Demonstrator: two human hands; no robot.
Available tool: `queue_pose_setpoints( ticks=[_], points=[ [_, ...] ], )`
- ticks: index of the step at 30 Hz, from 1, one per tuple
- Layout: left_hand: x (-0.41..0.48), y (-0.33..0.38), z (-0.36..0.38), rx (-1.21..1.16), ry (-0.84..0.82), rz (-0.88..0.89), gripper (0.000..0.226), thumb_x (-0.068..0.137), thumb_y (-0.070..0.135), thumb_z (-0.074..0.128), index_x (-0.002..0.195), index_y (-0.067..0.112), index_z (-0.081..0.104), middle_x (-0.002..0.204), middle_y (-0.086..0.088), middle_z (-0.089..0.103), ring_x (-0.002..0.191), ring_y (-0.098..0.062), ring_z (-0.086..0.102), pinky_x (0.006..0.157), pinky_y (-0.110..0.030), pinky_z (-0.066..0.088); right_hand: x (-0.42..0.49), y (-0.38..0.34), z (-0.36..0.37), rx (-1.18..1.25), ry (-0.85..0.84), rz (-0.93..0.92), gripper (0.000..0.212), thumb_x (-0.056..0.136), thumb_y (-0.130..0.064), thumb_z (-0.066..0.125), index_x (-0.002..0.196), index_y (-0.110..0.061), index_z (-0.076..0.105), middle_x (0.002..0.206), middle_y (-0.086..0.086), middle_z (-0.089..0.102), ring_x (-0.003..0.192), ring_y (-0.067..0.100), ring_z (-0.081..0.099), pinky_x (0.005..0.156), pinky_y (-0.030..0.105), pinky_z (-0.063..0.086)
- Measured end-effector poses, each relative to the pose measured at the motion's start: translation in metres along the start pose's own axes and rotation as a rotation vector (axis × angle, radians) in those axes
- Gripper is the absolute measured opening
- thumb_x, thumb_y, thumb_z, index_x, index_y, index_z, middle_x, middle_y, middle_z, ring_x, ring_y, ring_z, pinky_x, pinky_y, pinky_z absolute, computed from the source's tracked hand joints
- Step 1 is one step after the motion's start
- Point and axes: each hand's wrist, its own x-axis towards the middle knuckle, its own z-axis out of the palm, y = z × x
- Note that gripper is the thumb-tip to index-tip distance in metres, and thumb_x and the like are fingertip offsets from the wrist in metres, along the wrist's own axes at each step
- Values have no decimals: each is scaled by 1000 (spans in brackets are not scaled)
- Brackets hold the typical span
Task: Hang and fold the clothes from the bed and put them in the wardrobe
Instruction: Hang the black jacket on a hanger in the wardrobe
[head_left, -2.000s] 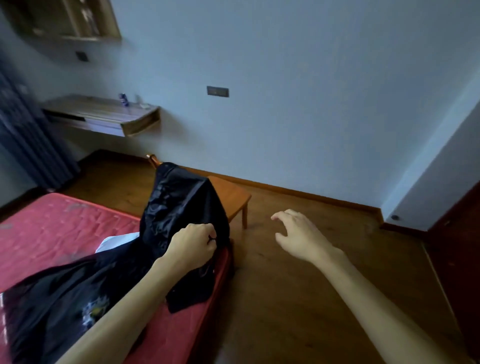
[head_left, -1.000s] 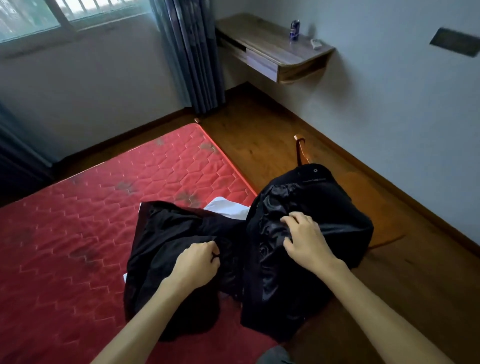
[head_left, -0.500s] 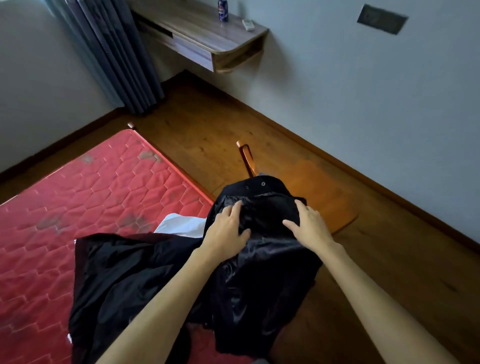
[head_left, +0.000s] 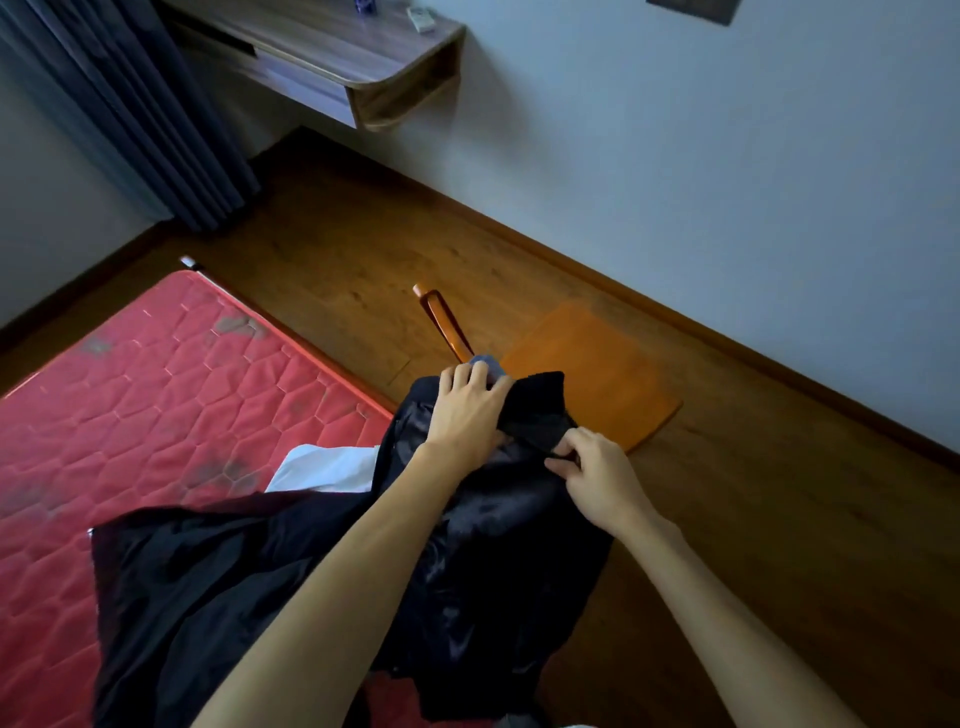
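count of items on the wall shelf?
2. A blue can, cut off by the frame's top edge, and a white remote just right of it, both on the wall shelf. Anything farther up is out of frame.

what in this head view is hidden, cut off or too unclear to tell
Head view:
Blue can on the wooden wall shelf: cut by the top edge.
White garment on the red quilted mattress: mostly under the shiny black jacket.
Small grey-blue item: covered by the left hand; whether that hand grips is unclear.
Jacket fabric pinched by the right hand: fingers hide it.
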Motion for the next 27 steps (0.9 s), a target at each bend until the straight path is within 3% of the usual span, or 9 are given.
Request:
queue_pose_setpoints(
  ticks=[3,7,10,13,17,20,22,24,27],
  points=[
    [-14,3,-4,-109,34,51,50,84,23,61,132,18,49,103,-6,63,108,-30,53,101,-39,32,-13,-1,-8,126,-38,-17,20,93,-18,67,78,-15,54,81,-7,53,77,11,50,65,21,35],
    [-39,7,-20,-469,-72,80,18,75,12,47,90,15,57,77,-4,63,76,-27,59,70,-45,48,-30,-3,-20,164,-127,-20,23,94,-19,67,76,-22,52,74,-6,52,62,6,47,59,18,37],
    [-55,12,-44,-535,-106,84,19,76,17,42,81,28,56,66,0,61,65,-23,57,67,-48,49,-36,-3,-25,217,-112,-25,16,94,-14,66,102,-26,59,96,-6,62,86,5,59,74,21,44],
    [-71,11,-74,-669,-113,17,34,79,7,47,71,38,58,69,5,63,71,-17,61,71,-47,52,-40,-8,-18,110,-14,-67,64,85,-15,74,139,-22,40,130,-4,48,123,14,46,99,26,41],
    [-100,7,-115,-779,-84,43,21,75,2,48,76,17,63,75,-5,66,74,-22,64,73,-52,52,-44,-4,-1,-77,11,164,119,69,-52,83,156,-22,8,153,10,23,143,30,25,113,47,34],
    [-123,-3,-151,-776,-56,105,34,76,-2,49,84,25,69,80,-2,70,78,-20,67,75,-45,55,-47,-1,11,-110,18,176,74,88,-33,69,150,-28,28,139,8,42,131,33,40,98,48,47],
    [-137,-16,-170,-831,-15,70,43,80,-7,51,95,26,74,88,7,74,84,-11,70,74,-30,57,-47,-11,4,-114,171,39,22,95,-11,53,112,-25,57,102,1,58,98,28,58,68,37,50],
    [-155,-31,-175,-908,49,-7,41,82,-9,53,93,24,75,84,11,73,80,-5,69,70,-24,54,-45,-33,-10,-20,263,4,24,93,2,46,81,-15,58,73,1,56,68,27,57,49,29,36],
    [-183,-56,-168,-784,144,-99,37,84,1,62,106,29,72,90,13,73,85,-4,69,75,-24,55,-47,-79,-39,137,302,45,23,87,9,42,77,-1,59,69,13,61,64,39,56,47,32,30]
  ],
)
